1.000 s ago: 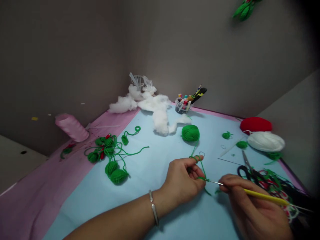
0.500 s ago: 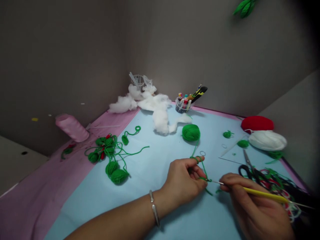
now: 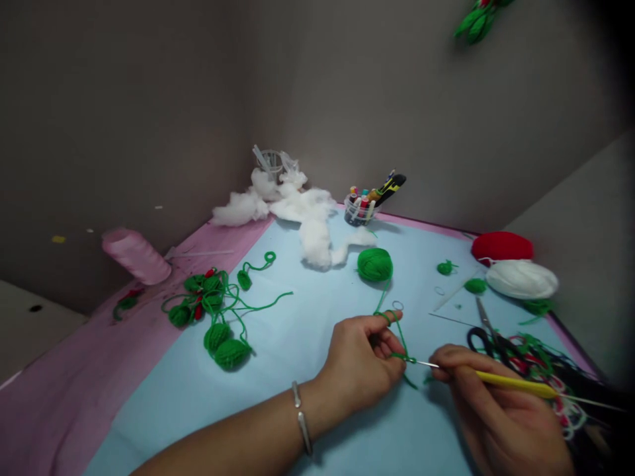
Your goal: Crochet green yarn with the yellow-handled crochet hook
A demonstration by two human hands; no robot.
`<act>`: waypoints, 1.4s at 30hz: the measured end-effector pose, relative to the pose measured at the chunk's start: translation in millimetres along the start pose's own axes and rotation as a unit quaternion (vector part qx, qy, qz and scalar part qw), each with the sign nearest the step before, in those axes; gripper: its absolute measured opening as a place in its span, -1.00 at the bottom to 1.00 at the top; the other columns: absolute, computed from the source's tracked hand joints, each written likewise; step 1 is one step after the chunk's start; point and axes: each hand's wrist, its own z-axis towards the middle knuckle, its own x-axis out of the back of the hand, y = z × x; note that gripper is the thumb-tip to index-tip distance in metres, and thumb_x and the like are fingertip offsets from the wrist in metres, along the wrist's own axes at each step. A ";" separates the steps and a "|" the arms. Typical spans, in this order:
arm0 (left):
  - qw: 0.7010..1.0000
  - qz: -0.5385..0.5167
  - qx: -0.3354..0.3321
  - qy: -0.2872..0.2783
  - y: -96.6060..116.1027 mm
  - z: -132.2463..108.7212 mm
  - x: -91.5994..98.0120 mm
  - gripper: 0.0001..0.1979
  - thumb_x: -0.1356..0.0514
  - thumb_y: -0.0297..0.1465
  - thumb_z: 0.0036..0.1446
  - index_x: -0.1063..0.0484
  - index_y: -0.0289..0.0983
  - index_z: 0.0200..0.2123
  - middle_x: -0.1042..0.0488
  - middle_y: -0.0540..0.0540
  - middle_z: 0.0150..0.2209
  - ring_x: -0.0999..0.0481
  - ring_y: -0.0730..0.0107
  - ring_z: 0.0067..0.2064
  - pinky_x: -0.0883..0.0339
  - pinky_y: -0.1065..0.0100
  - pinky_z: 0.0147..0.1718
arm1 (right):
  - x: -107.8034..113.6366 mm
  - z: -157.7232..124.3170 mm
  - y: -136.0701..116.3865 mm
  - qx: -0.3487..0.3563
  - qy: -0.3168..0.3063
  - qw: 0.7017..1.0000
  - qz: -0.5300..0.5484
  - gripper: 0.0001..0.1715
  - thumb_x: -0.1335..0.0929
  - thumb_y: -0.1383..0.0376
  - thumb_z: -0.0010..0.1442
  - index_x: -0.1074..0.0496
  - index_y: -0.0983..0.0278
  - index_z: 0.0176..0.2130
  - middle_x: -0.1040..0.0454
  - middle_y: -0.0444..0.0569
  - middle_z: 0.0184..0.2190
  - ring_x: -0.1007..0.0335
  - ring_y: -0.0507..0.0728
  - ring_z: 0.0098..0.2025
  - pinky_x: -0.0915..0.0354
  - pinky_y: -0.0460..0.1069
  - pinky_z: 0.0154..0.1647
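Observation:
Green yarn (image 3: 402, 334) loops over the raised index finger of my left hand (image 3: 364, 357). Its thumb and another finger pinch a short green crochet chain (image 3: 401, 357), with a yarn tail hanging below. My right hand (image 3: 496, 403) is closed round the yellow handle of a crochet hook (image 3: 516, 381), holding it like a pen. The hook's metal tip reaches the green stitches at the left fingertips. From my left index finger the strand runs back to a green yarn ball (image 3: 376, 265) on the blue sheet.
Green crocheted pieces (image 3: 232, 354) with long tails lie at left, near a pink thread cone (image 3: 136, 256). White stuffing (image 3: 317, 241) and a cup of pens (image 3: 360, 210) stand at the back. Scissors (image 3: 485, 320), yarn scraps, a red ball (image 3: 502, 246) and a white ball (image 3: 522, 279) lie at right.
The whole view has shifted slightly, with most things appearing a little further left. The hook tip now sits closer against the stitches at my left fingertips. Both hands keep their holds.

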 end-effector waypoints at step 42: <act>0.998 0.038 -0.039 0.023 -1.5 1.1 1.3 -0.75 -0.19 -0.75 -0.20 -0.53 -0.39 -0.44 -0.38 0.07 -0.50 -0.28 0.62 -0.47 -0.22 0.51 -0.43 | -0.6 0.8 -5.3 0.299 -0.067 0.933 -0.188 -0.86 -0.35 0.33 0.30 -0.51 0.11 -0.24 -0.57 -0.11 -0.34 -0.54 0.04 -0.31 -0.46 -0.14 -0.31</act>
